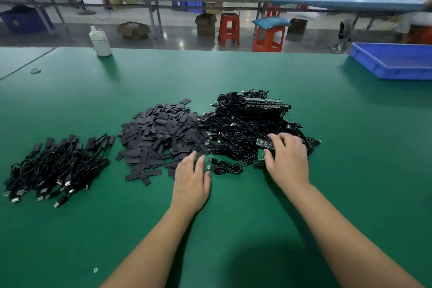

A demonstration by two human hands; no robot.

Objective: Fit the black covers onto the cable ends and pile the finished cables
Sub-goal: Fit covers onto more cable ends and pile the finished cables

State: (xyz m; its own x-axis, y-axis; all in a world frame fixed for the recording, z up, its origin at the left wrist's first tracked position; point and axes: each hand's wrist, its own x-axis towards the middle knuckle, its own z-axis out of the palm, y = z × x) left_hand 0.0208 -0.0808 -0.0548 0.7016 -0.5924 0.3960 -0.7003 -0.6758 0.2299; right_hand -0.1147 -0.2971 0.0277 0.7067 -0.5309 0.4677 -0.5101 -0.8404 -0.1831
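Hands reach forward over the green table mat (304, 194), each toward its own stock, so the step in hand looks like the pick-up for a fresh cable rather than the fitting itself. The right hand (288, 159) lies on the near edge of the tangle of unfinished cables (245, 128), its fingers spread across the wires and its thumb beside a small green circuit board (260, 155) at a cable end; whether it already grips that board I cannot tell. The left hand (191, 177) hovers with straight, relaxed fingers, holding nothing, its fingertips at the near right fringe of the heap of flat black covers (159, 133). A loose coiled cable (225, 167) lies on the mat between the two hands. The finished cables (56, 170), covers on, sit piled well apart at the far left. The next move, as I judge it, calls for the right hand to free one board end from the tangle and the left to pinch a single cover, then slide cover over board.
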